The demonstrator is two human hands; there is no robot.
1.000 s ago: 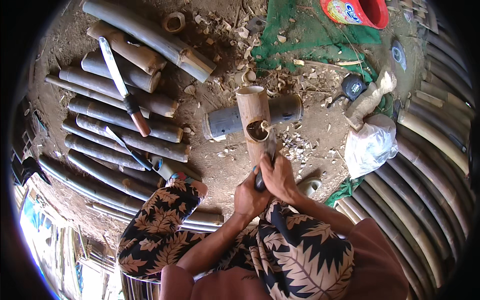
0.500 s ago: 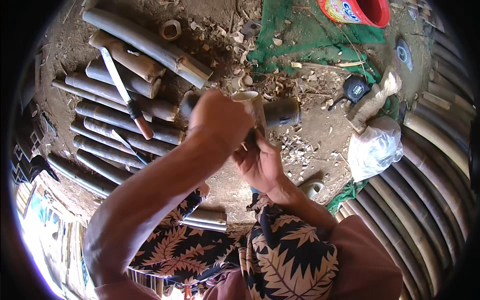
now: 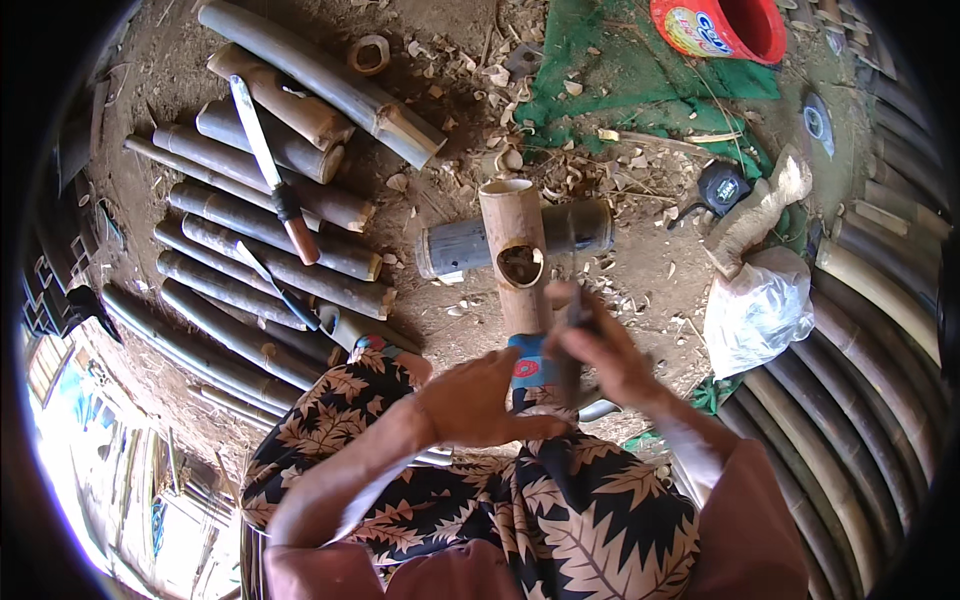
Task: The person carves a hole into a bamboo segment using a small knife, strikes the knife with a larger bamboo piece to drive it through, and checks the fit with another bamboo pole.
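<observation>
The brown earth floor carries everything. Long curved bamboo poles lie at the right side, well apart from the hands, and dark round bamboo lengths lie in a row at the left. Between them, a dark bamboo tube lies across, from left to right.

Over this tube lies the main piece, a pale brown bamboo tube with a round hole in its side. Its long axis goes away from the person, with the far end slightly to the left; thus the two tubes make a cross. It lies ahead of the left fingers, and to the left of the right fingers.

The right hand is nearer to the hole, just beside the tube; its fingers seem clamped on a dark, blurred long tool. The left hand is nearer to the near end, with thumb and fingers apart, and I see nothing held in it. A blue cloth with a red round pattern is at this near end, in the way of the left fingers; whether they touch it, I cannot tell.

Farther right are a crumpled clear plastic bag and a black tape measure. Small pale wood chips are scattered near the tubes.
</observation>
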